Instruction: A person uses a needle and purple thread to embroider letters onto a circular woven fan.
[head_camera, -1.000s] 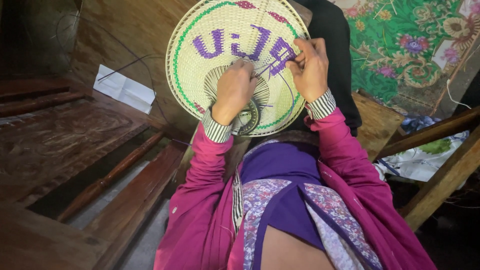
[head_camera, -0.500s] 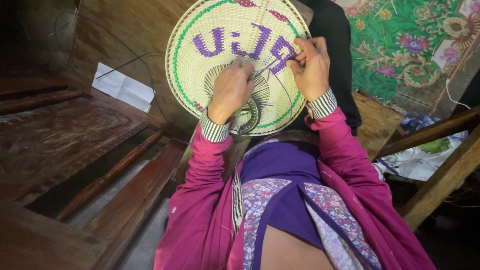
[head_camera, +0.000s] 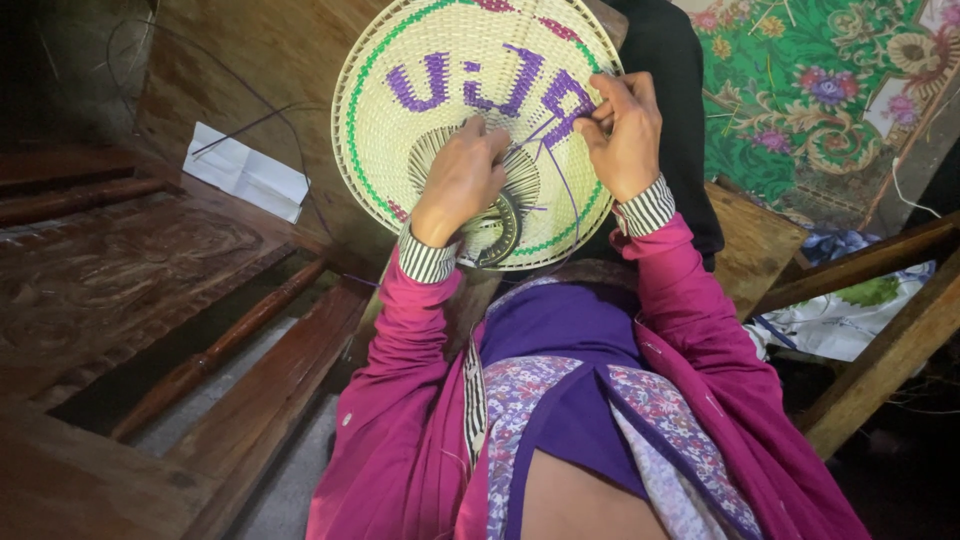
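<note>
The left hand (head_camera: 462, 178) lies knuckles-up on the middle of the woven fan (head_camera: 470, 90), its fingers curled and pressed down on the fan's radiating centre — how much it grips underneath cannot be told from this view. The right hand (head_camera: 625, 135) sits at the fan's right edge, fingers bunched close together and pinched on a purple strand (head_camera: 560, 165) that runs from the fingertips back across the weave toward the left hand. Both wrists are bent inward, striped cuffs showing at the ends of magenta sleeves (head_camera: 690, 320), the forearms rising from the lap to meet at the fan. The fan itself is round, pale straw with a green ring and purple woven shapes, held tilted up in front of the person's body — its lower rim near the cuffs. To the left a white paper (head_camera: 245, 172) lies on the dark wooden boards (head_camera: 120, 280); to the right hangs a green flowered cloth (head_camera: 800, 90).
</note>
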